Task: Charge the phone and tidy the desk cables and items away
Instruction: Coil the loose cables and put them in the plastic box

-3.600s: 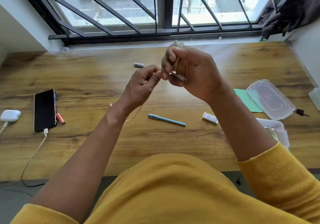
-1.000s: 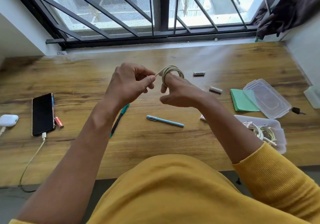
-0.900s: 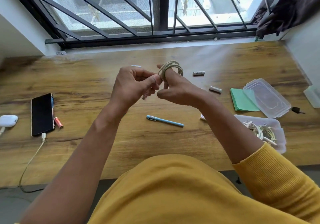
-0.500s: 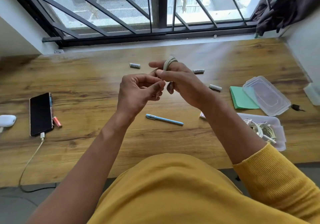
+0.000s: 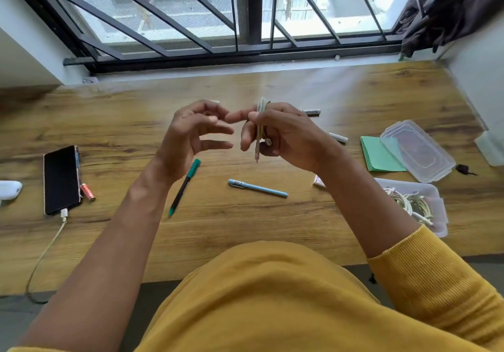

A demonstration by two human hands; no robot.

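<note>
Being gripped above the desk (image 5: 245,226) by the right hand (image 5: 283,136) is one coiled cable (image 5: 262,122), while the left hand (image 5: 191,139) is being held beside it, loosely spread and holding nothing. Lying on the wood are two pens (image 5: 257,188), three batteries (image 5: 338,137) and one phone (image 5: 61,178) that is being charged, with one clear box (image 5: 433,196) of cables being kept at the right.

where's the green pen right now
Head view: the green pen lies on the desk left of centre, beneath the left hand, left of the blue pen.
</note>
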